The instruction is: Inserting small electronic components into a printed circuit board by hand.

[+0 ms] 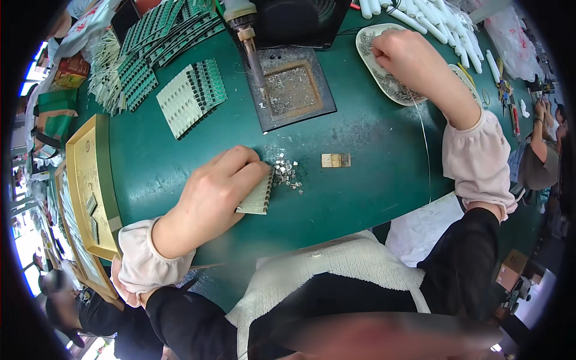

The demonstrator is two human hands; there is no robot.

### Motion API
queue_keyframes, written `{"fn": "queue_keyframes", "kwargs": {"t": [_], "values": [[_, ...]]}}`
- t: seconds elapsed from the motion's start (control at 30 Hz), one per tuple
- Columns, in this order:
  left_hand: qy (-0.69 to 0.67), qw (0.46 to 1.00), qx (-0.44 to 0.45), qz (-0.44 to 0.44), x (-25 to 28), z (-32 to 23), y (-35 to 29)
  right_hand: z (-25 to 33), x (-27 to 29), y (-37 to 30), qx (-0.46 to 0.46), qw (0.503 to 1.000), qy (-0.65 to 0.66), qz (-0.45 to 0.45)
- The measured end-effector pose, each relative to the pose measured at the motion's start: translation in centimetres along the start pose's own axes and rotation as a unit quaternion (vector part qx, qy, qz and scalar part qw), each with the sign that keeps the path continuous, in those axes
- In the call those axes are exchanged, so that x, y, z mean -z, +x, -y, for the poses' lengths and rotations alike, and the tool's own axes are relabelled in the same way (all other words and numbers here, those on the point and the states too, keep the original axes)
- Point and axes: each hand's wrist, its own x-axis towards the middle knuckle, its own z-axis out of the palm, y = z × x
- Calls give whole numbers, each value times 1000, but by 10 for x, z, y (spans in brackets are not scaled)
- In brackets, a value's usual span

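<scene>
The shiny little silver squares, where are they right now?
In the head view, the silver squares lie on the green table, just right of the left hand and left of the small tan block.

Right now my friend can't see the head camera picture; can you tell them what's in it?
A person's left hand holds a pale circuit-board panel at a green table, while the right hand is over a patterned dish. Small silver pieces lie beside the panel, with a soldering iron farther back.
</scene>
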Motion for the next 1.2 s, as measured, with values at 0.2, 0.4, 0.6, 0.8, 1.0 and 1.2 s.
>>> {"fn": "queue_keyframes", "kwargs": {"t": [0.2,0.4,0.6,0.8,1.0,1.2], "values": [[-58,996,-48,-36,5,3,18,0,8,-5,-70,992,104,-9],[-93,991,-82,-42,4,5,33,4,10,-8,-28,993,118,7],[-125,980,-100,-114,-5,13,32,15,6,-4,-22,996,70,43],[-133,975,-110,-141,-10,14,31,15,11,-4,-88,990,107,14],[-120,978,-113,-126,-19,24,26,14,-2,-7,-121,985,119,-2],[-126,979,-99,-124,-18,18,26,10,-11,-3,-47,996,72,-13]]}}
